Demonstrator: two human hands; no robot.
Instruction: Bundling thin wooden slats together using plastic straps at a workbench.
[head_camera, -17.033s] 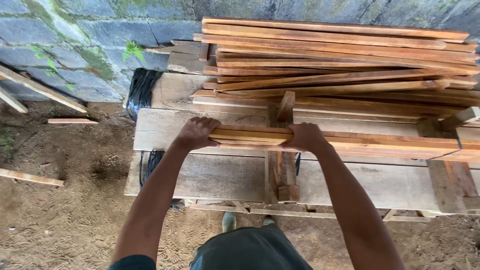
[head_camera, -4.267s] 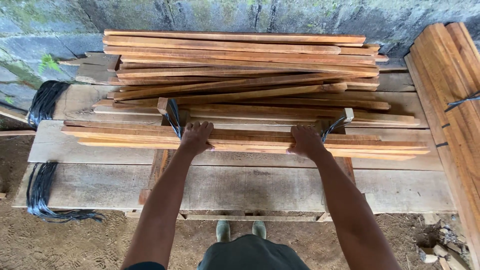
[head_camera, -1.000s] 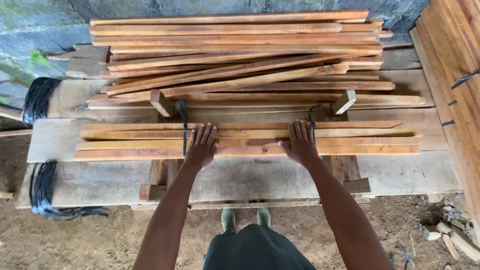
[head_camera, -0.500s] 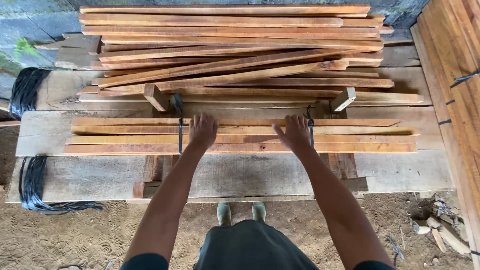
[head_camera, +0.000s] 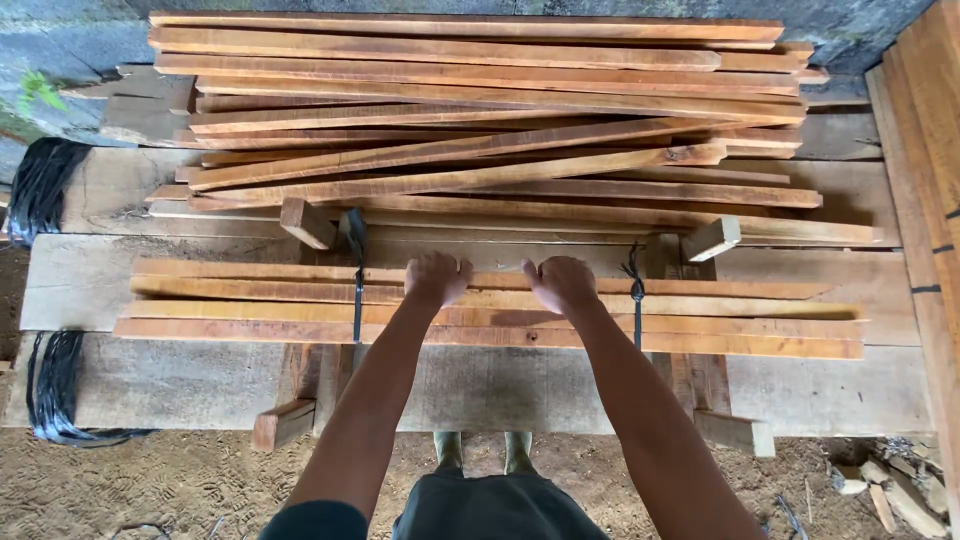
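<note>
From the head camera, both hands are resting on a flat bundle of reddish wooden slats (head_camera: 250, 300) lying lengthwise across the desk (head_camera: 800, 390). The left hand (head_camera: 437, 277) and the right hand (head_camera: 560, 283) are sitting close together near the middle of the bundle, fingers curled loosely over the far slats, pressing down rather than clamped around anything.

By my reading, the person is squaring the slats into a neat pack. A black strap (head_camera: 357, 290) is crossing the bundle just left of the left hand, and another black strap (head_camera: 636, 300) is crossing it to the right of the right hand; closing these would call for keeping the slats held tight together.

Beyond the hands, a loose heap of slats (head_camera: 480, 110) is crowding the far edge of the desk. Two wooden stop blocks (head_camera: 307, 222) are standing between heap and bundle. More black straps (head_camera: 55, 385) are hanging well off to the left.
</note>
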